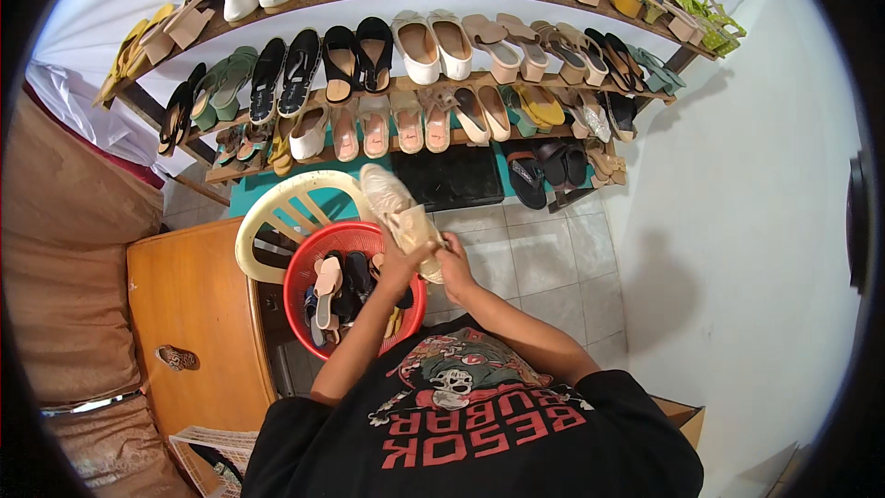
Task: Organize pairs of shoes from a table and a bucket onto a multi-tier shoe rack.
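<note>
A beige slip-on shoe [385, 194] with a bow-like piece of fabric is held up in front of my body, its toe pointing at the shelves. My left hand [402, 263] is closed around its near left side, and my right hand [453, 267] grips the heel end from the right. Whether a second shoe lies under it, I cannot tell. Just below and left of my hands, a red plastic basket [295, 269] holds several shoes, among them a pink heeled sandal [327, 280] and black ones. My left forearm passes over the basket's right side.
A cream plastic chair [251, 256] stands at the basket. Ahead, tiered wooden shelves [369, 90] carry rows of shoes. On the left is a wooden cabinet [189, 290] with one patterned shoe [175, 357] on it. A white wall [737, 249] rises at right; tiled floor [544, 258] lies between.
</note>
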Demonstrator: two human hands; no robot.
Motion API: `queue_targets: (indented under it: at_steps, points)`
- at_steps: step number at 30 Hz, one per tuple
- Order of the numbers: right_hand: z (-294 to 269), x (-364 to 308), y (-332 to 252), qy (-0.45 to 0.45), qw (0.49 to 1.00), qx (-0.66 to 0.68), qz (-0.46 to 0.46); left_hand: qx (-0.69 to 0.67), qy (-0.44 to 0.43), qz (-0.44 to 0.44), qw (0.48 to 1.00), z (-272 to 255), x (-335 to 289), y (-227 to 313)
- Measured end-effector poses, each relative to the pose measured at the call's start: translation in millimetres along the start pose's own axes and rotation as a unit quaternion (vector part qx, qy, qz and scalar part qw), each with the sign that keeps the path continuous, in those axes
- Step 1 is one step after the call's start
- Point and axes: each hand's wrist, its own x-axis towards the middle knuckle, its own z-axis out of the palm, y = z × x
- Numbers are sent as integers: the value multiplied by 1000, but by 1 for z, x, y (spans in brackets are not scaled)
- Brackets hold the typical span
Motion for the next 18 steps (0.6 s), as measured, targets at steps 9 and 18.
queue_targets:
  at_steps: [9, 18]
  points:
    - [-45, 6, -66, 59, 995, -53, -66, -10, -70, 29, 997, 67, 50, -3]
    - [-87, 103, -187, -67, 966, -202, -145, -25, -48, 49, 997, 153, 143, 23]
